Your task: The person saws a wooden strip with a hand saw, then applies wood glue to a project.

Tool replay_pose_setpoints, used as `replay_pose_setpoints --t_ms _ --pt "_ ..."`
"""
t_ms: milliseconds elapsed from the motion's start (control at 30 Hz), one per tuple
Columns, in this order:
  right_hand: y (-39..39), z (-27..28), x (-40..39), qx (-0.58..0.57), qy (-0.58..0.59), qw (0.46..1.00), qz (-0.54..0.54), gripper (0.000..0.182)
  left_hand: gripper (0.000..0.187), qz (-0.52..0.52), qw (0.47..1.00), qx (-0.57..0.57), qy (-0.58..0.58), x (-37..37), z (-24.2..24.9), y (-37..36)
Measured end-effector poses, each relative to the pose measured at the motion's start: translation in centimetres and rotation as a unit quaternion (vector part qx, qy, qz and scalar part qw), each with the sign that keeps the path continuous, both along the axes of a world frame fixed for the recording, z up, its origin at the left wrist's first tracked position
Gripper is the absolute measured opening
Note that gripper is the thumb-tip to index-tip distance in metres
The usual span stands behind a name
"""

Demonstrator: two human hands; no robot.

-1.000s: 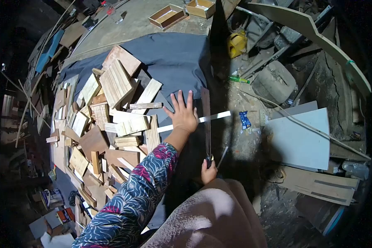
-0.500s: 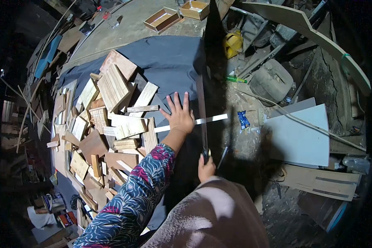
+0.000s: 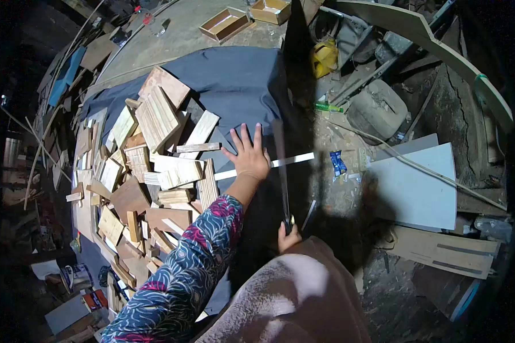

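My left hand [image 3: 250,160] lies flat with fingers spread, pressing a narrow white strip [image 3: 298,159] down on the dark cloth [image 3: 234,71]. The strip's right end sticks out past the table edge. My right hand [image 3: 289,238] is closed around the handle of a handsaw [image 3: 283,177]. Its long blade points away from me and crosses the strip just right of my left hand, slightly blurred. Left of my left hand are scrap wood pieces, among them a small block [image 3: 198,147] and a ribbed piece [image 3: 206,186].
A large heap of wood offcuts [image 3: 134,197] covers the table's left side. Two wooden boxes [image 3: 225,24] stand at the far end. On the floor to the right lie a white board [image 3: 418,186], a grey jerrycan [image 3: 377,108], a yellow container [image 3: 324,58] and a blue wrapper [image 3: 337,164].
My right hand has drawn the saw back toward me and slightly right. My left hand stays on the strip, which has barely shifted.
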State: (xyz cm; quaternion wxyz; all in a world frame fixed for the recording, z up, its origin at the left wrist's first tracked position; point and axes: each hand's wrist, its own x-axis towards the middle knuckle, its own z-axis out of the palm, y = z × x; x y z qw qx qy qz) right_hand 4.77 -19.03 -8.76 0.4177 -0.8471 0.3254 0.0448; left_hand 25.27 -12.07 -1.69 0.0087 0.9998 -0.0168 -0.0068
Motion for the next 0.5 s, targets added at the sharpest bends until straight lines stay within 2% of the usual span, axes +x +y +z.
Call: replay_pose_setpoints --t_ms 33,67,100,133,233,267,300,400,467,500 --pt "-0.3 -1.1 -1.5 0.095 -0.116 0.989 -0.014 0.032 0.068 -0.003 1.000 0.001 0.000 0.2 0.1 0.0" --pt "-1.1 -2.2 -2.3 0.108 -0.108 0.988 0.012 0.034 0.068 -0.004 1.000 0.003 -0.003 0.6 0.3 0.0" --pt "-1.9 0.4 -2.3 0.122 -0.098 0.987 0.038 0.036 0.068 -0.002 1.000 0.004 -0.006 0.7 0.4 0.1" --pt "-2.3 3.2 -1.3 0.048 0.063 0.995 0.056 0.037 0.068 -0.002 1.000 -0.001 -0.004 0.6 0.4 0.2" --pt "-3.5 4.8 -0.2 0.017 0.112 0.990 0.086 0.038 0.069 -0.005 1.000 -0.012 -0.007 0.8 0.3 -0.2" --pt "-3.7 3.0 -1.0 0.034 0.121 0.989 0.073 0.036 0.069 -0.002 1.000 -0.014 -0.008 0.7 0.3 0.0" --pt "-3.8 3.3 -1.5 0.055 0.053 0.995 0.064 0.035 0.069 0.000 1.000 -0.011 -0.005 0.5 0.2 0.2" --pt "-3.1 2.7 -1.7 0.071 0.002 0.997 0.025 0.034 0.070 -0.006 1.000 -0.016 -0.017 0.5 0.5 0.0" --pt "-2.2 4.0 -1.0 0.025 0.110 0.992 0.050 0.037 0.070 -0.007 1.000 -0.019 -0.017 0.7 0.5 0.0" --pt "-1.8 3.7 -0.9 0.022 0.110 0.992 0.052 0.037 0.070 -0.007 1.000 -0.018 -0.011 0.6 0.6 0.0"
